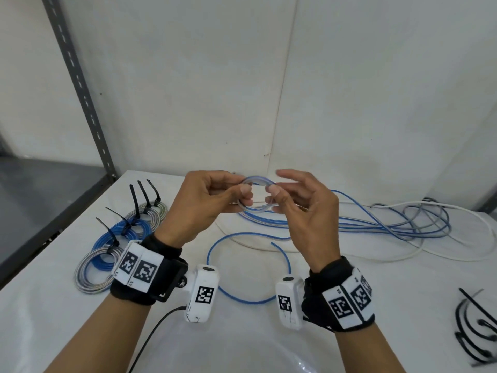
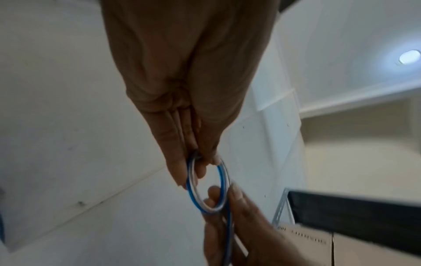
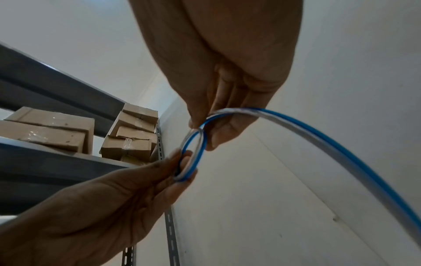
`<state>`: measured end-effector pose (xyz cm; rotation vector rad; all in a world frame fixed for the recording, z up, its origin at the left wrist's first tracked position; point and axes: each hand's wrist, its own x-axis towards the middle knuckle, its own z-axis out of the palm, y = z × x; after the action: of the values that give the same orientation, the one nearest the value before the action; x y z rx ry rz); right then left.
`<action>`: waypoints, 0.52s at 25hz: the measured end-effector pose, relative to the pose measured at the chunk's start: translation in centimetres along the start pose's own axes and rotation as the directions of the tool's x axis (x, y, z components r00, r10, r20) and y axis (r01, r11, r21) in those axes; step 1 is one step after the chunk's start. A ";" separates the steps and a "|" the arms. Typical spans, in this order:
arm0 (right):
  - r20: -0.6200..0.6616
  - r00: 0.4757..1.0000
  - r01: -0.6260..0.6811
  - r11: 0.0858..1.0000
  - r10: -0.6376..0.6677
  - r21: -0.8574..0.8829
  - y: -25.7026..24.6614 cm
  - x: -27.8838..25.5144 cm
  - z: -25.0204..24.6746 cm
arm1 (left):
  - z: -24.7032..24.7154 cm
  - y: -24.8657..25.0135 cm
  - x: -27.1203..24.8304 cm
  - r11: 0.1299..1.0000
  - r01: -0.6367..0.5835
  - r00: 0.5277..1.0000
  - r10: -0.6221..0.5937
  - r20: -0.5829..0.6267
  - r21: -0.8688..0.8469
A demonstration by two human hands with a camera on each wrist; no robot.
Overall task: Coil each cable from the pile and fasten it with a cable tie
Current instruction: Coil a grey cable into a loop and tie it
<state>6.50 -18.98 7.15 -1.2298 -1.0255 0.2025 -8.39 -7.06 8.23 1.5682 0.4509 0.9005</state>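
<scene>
Starting nearest, above the table's (image 1: 269, 345) middle: left hand (image 1: 204, 205) and right hand (image 1: 304, 211), each pinching one side of a small first loop of blue-and-clear cable (image 1: 255, 195) between thumb and fingertips, so coiling barely begun and no tie on it yet. Lying further out: loose black ties (image 1: 476, 335) by the right edge and three finished, tied coils (image 1: 118, 238) toward the left edge. Trailing toward the far right corner: a tangled pile (image 1: 419, 224) of blue, grey and white cables, seemingly several left to do.

Glossy blue-and-clear plastic cable (image 3: 193, 153), matt black plastic ties (image 1: 473, 332), seemingly glossy white tabletop (image 1: 269, 345).
</scene>
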 end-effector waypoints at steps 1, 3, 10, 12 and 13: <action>-0.031 0.999 -0.026 0.997 0.028 0.069 0.0 0.0 0.2 | -0.1 0.0 0.1 0.998 0.004 1.000 -0.006 -0.029 -0.067; -0.059 0.996 -0.056 0.987 0.065 0.152 0.2 -0.3 0.9 | 0.1 0.1 0.2 0.984 0.012 0.997 -0.025 -0.069 -0.179; 0.028 0.998 -0.052 0.993 0.049 0.109 0.2 0.1 0.2 | 0.5 0.4 0.0 0.967 0.181 0.977 -0.156 0.147 -0.179; 0.169 0.985 -0.032 0.998 0.040 -0.051 0.0 0.2 -0.5 | 1.0 0.2 -0.1 0.956 0.265 0.951 -0.236 0.202 -0.128; 0.221 0.974 -0.017 0.994 0.042 -0.112 -0.1 0.1 -0.6 | 1.3 0.0 -0.1 0.952 0.291 0.940 -0.266 0.212 -0.096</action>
<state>6.99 -19.33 7.28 -1.3440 -1.2264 0.3166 -7.53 -8.01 8.24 1.4177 0.4525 0.5392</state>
